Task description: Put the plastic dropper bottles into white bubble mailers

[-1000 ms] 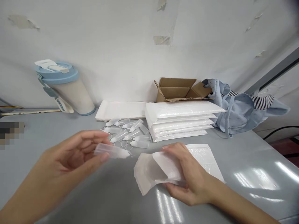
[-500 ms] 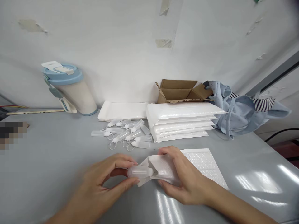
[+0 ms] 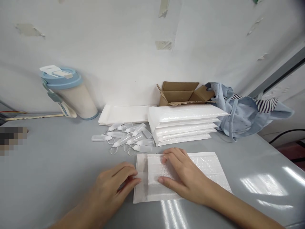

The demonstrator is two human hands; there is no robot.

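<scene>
A white padded bubble mailer (image 3: 154, 187) lies on the grey table, its flap spread out to the left. My left hand (image 3: 116, 181) has its thumb and fingertips closed together at the flap's left edge. My right hand (image 3: 183, 176) rests on the mailer's middle with the thumb and fingers apart. No bottle shows in either hand, and what lies inside the mailer is hidden. Just beyond it, several small clear dropper bottles (image 3: 124, 138) with tethered white caps lie in a loose pile.
Behind stand a stack of filled white mailers (image 3: 186, 124), flat white mailers (image 3: 126, 114) and an open cardboard box (image 3: 179, 93). A blue-lidded tumbler (image 3: 76, 97) leans at the back left. Light blue cloth (image 3: 245, 111) is bunched at the right.
The bottle that my left hand held at the mailer's mouth has gone out of sight. The mailer's opening has flattened, and my right hand has loosened from gripping to resting on it.
</scene>
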